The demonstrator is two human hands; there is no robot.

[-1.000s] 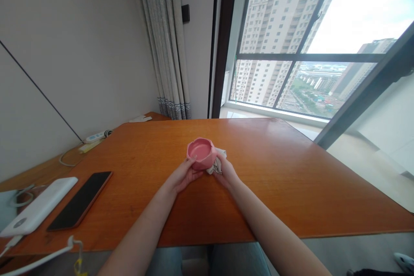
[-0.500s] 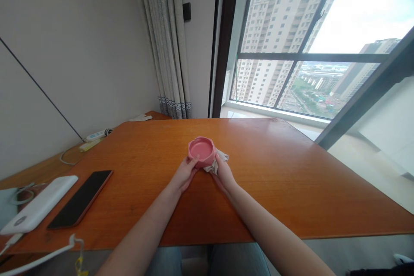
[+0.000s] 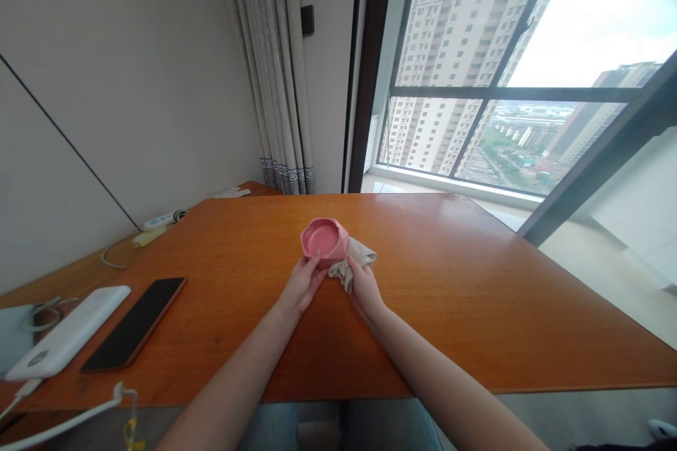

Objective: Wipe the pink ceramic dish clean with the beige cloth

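Observation:
A small pink bowl (image 3: 322, 238) with a faceted outer wall is tilted above the wooden table (image 3: 423, 296). My left hand (image 3: 304, 283) grips its near edge, thumb over the rim and fingers underneath. My right hand (image 3: 364, 285) is closed on a light grey cloth (image 3: 360, 254), which is bunched against the bowl's right side. Part of the cloth hangs below the bowl between my two hands. The bowl's underside is hidden.
On the left lie a dark phone (image 3: 135, 324) and a white power bank (image 3: 68, 331) with a cable plugged in. A white cable (image 3: 79, 423) crosses the near left corner. A power strip (image 3: 161, 220) lies by the wall.
The bowl has shifted slightly left and tipped, showing more of its right outer wall. More of the cloth shows beside it, spread out under my right hand.

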